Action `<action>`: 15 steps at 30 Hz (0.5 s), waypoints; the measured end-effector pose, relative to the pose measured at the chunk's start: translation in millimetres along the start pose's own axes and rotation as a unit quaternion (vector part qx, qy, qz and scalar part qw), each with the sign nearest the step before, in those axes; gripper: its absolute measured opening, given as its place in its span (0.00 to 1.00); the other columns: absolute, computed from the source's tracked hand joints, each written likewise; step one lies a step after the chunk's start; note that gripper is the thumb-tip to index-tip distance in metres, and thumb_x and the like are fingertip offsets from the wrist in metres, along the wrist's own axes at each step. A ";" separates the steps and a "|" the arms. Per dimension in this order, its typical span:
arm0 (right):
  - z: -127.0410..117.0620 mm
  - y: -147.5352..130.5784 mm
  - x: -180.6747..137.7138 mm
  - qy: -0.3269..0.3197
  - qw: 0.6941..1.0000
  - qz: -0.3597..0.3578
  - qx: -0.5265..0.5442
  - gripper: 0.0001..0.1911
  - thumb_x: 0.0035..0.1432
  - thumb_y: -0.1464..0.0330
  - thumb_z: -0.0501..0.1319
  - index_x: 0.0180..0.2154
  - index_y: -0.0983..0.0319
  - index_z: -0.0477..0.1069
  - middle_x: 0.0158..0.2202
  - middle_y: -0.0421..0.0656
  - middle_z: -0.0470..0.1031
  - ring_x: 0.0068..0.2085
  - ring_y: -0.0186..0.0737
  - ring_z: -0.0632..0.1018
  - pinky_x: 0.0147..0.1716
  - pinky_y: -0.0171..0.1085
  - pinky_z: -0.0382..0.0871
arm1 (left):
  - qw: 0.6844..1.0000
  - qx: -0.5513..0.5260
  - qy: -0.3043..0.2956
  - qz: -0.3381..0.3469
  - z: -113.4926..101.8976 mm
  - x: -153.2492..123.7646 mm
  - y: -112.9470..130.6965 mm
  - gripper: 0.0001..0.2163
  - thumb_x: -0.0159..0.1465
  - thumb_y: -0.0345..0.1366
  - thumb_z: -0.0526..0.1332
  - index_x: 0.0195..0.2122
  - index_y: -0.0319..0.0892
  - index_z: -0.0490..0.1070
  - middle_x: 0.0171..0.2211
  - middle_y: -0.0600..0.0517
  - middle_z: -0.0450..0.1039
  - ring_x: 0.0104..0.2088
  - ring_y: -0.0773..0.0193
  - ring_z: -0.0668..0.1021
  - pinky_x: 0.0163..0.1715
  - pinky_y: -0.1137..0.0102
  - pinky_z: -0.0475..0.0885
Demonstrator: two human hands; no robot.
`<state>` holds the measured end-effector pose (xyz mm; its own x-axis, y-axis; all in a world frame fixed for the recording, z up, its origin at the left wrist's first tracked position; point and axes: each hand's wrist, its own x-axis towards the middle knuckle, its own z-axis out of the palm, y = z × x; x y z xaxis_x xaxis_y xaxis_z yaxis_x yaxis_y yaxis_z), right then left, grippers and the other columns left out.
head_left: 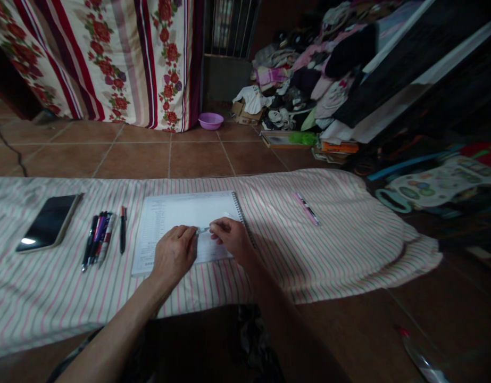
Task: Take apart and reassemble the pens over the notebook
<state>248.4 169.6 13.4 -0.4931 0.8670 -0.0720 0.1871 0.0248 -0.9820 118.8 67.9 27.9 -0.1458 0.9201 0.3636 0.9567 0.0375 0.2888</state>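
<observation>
A spiral notebook [177, 218] with a printed sheet lies on a striped cloth [309, 255] spread on the floor. Both my hands rest over its lower right part. My left hand [174, 254] and my right hand [231, 238] are closed, each pinching one end of a small teal pen [202, 230] held between them. To the left lie several pens [98, 239] in a row, a single dark pen [122, 229] and a phone [48, 222] face up. A pink pen [306, 208] lies to the right.
Brown floor tiles [141, 154] stretch beyond the cloth. A floral curtain [109, 58] hangs at the back left, with a purple bowl [210, 121] beside it. A pile of clothes [309, 69] and boxes fills the back right. Toys [432, 183] lie at the right.
</observation>
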 end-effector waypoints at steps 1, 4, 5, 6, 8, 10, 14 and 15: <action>-0.1 0.1 0.1 0.000 1.000 -0.001 -0.003 0.09 0.50 0.63 0.59 0.27 0.62 0.70 0.23 0.40 0.74 0.24 0.34 0.76 0.20 0.30 0.67 | 1.000 0.002 -0.002 0.000 -0.3 0.1 0.1 0.10 0.64 0.34 0.51 0.41 0.40 0.70 0.33 0.48 0.73 0.34 0.59 0.74 0.33 0.66 0.70; -0.2 0.2 0.3 0.002 1.000 -0.003 -0.012 0.09 0.50 0.63 0.58 0.27 0.62 0.70 0.22 0.40 0.74 0.23 0.34 0.75 0.20 0.31 0.67 | 1.000 0.009 -0.007 -0.001 -1.1 0.4 0.3 0.10 0.64 0.34 0.51 0.40 0.40 0.70 0.33 0.48 0.73 0.33 0.60 0.74 0.32 0.67 0.69; -0.1 0.4 0.4 0.003 1.000 -0.003 -0.014 0.09 0.50 0.63 0.58 0.27 0.62 0.70 0.22 0.40 0.74 0.22 0.34 0.75 0.20 0.31 0.67 | 1.000 0.011 -0.008 -0.001 -1.3 0.4 0.3 0.10 0.64 0.34 0.51 0.40 0.41 0.70 0.33 0.48 0.73 0.33 0.61 0.74 0.32 0.68 0.69; 0.0 0.8 0.5 0.005 1.000 -0.003 -0.014 0.08 0.50 0.63 0.58 0.27 0.62 0.70 0.21 0.40 0.74 0.22 0.34 0.75 0.20 0.31 0.67 | 1.000 0.012 -0.008 0.000 -1.4 0.4 0.3 0.10 0.64 0.34 0.51 0.40 0.41 0.70 0.33 0.49 0.73 0.32 0.61 0.74 0.32 0.68 0.69; 0.3 1.7 0.9 0.008 1.000 -0.006 -0.009 0.08 0.50 0.64 0.58 0.27 0.62 0.70 0.22 0.40 0.74 0.22 0.34 0.75 0.19 0.30 0.66 | 1.000 0.012 -0.004 0.001 -1.6 0.3 0.1 0.10 0.64 0.34 0.51 0.40 0.40 0.70 0.33 0.48 0.73 0.33 0.60 0.74 0.32 0.67 0.69; 0.8 2.5 1.2 0.012 1.000 -0.007 -0.002 0.08 0.50 0.64 0.58 0.28 0.62 0.70 0.22 0.40 0.74 0.23 0.34 0.75 0.19 0.30 0.66 | 1.000 0.011 -0.002 0.001 -1.7 0.1 -0.3 0.10 0.64 0.34 0.51 0.41 0.40 0.70 0.33 0.48 0.74 0.33 0.60 0.74 0.32 0.67 0.70; 1.7 3.0 1.5 0.020 1.000 -0.005 0.009 0.08 0.50 0.64 0.57 0.29 0.63 0.70 0.22 0.41 0.74 0.24 0.35 0.76 0.18 0.30 0.67 | 1.000 0.011 0.000 0.000 -2.1 -0.2 -1.0 0.10 0.64 0.33 0.51 0.41 0.40 0.70 0.33 0.48 0.74 0.33 0.59 0.75 0.32 0.66 0.70; 1.9 3.0 1.5 0.022 1.000 -0.004 0.011 0.08 0.50 0.64 0.57 0.29 0.63 0.70 0.22 0.41 0.74 0.24 0.35 0.76 0.18 0.30 0.67 | 1.000 0.012 0.000 0.000 -2.3 -0.2 -1.1 0.10 0.64 0.33 0.51 0.41 0.40 0.70 0.33 0.48 0.74 0.34 0.59 0.75 0.33 0.66 0.70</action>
<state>246.6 170.0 10.0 -0.4568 0.8877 -0.0573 0.1643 0.0208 -0.9862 117.2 66.8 29.6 -0.1460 0.9198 0.3642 0.9623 0.0468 0.2678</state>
